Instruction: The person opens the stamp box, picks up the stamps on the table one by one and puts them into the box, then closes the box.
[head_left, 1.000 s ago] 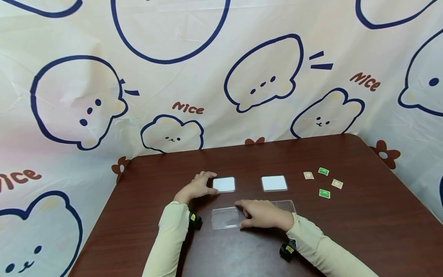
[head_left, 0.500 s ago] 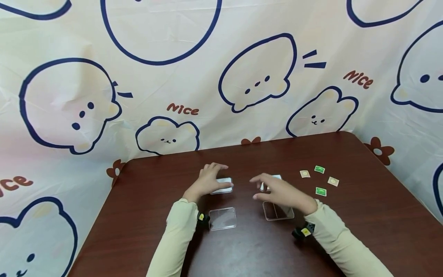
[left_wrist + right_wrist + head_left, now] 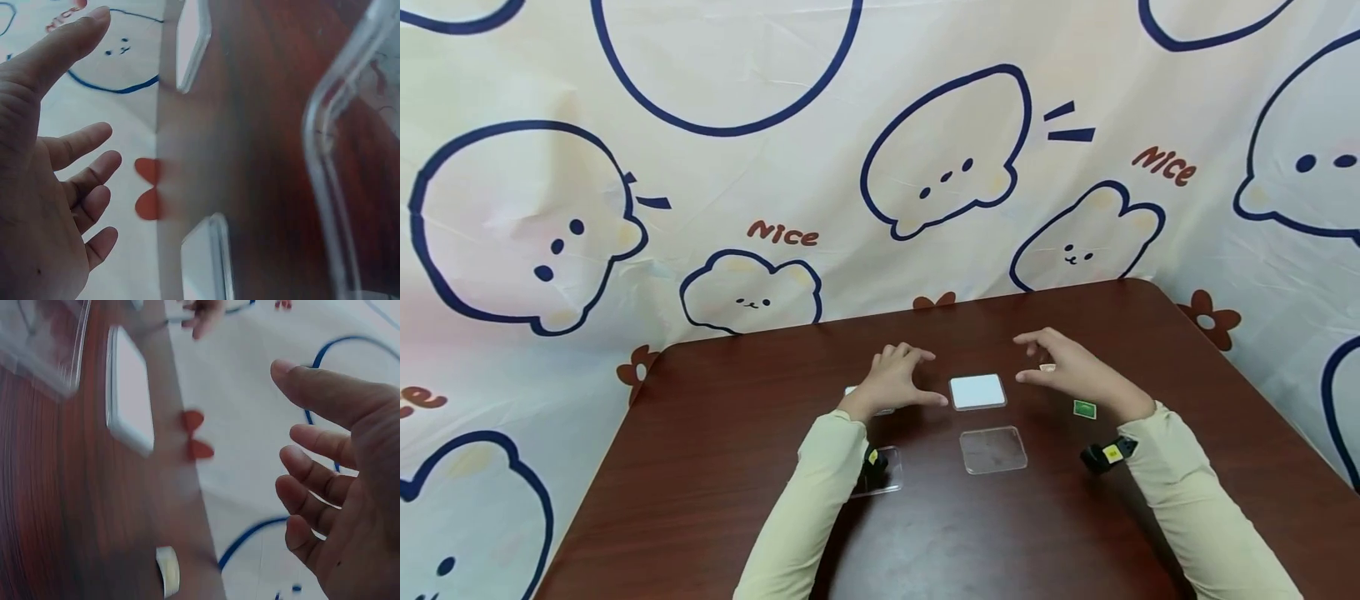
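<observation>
In the head view, the left hand (image 3: 895, 379) is at nine o'clock of a white-topped slab (image 3: 977, 392), the right hand (image 3: 1078, 371) near three, each with thumb and fingers apart; a clear case (image 3: 992, 450) lies at the slab's six o'clock, a green card (image 3: 1085, 409) at the right hand's six. In the left wrist view, another slab (image 3: 192, 47) sits at the palm's two o'clock. In the right wrist view, a pale card (image 3: 169, 572) lies at the palm's eight.
</observation>
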Motion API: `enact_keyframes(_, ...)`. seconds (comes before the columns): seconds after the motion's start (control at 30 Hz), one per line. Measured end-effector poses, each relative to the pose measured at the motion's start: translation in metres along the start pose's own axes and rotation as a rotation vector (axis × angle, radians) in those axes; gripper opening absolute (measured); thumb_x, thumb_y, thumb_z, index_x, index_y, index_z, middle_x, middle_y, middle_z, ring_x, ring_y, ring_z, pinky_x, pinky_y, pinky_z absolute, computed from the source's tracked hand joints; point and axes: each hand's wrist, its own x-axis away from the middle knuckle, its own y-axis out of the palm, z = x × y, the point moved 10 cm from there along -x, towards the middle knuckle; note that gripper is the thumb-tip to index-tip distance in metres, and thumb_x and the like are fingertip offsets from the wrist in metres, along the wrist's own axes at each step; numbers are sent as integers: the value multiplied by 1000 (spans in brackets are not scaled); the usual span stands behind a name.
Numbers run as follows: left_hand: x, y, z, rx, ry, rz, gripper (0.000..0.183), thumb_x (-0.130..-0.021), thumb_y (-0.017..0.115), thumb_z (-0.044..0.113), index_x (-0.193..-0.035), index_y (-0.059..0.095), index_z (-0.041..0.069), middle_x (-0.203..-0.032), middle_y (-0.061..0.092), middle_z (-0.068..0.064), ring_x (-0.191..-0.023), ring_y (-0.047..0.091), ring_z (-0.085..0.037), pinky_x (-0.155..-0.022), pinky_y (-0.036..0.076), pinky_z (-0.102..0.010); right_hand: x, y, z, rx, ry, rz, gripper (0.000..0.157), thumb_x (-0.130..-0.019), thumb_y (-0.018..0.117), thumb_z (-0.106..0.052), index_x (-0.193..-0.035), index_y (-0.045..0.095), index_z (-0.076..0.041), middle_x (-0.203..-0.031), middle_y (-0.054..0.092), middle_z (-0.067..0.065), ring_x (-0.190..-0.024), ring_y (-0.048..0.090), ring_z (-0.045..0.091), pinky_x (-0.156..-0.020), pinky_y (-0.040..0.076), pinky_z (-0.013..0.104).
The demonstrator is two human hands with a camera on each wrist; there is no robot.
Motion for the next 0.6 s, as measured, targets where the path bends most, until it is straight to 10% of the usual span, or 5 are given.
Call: enact_keyframes(0.6, -20, 27, 13, -22, -36, -64, 73, -75, 74, 58, -134, 53, 20, -130, 56, -1, -121, 49, -20, -105, 36, -44, 0, -1, 74, 162, 122, -88, 57, -87, 71, -32, -131, 54, -2, -118, 52, 21, -107, 46, 37, -88, 38, 56)
